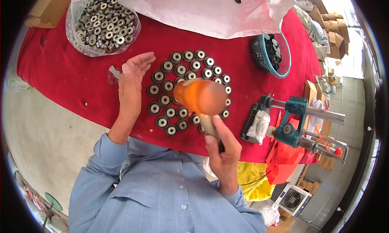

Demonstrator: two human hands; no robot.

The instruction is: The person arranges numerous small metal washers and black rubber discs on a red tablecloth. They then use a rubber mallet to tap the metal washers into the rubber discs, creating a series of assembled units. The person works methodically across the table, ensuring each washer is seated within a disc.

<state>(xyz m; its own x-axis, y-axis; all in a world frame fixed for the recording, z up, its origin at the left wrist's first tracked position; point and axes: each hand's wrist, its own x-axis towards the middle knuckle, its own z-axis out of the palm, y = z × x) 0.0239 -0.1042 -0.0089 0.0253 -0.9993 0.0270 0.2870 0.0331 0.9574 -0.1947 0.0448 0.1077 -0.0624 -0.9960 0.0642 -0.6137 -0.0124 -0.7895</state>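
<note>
My right hand grips the handle of a mallet with an orange, see-through head. The mallet's head is raised over a cluster of black rollers with metal bearings in their centres, hiding some of them. These rollers lie flat on a red cloth, in rough rings. To the left of the cluster, my left hand is held open, fingers stretched out and nothing in them.
A clear bag of loose metal bearings stands at the far left. White sacking covers the back, with a few black pieces on it. At right are a blue-green basin of black parts and a green hand press.
</note>
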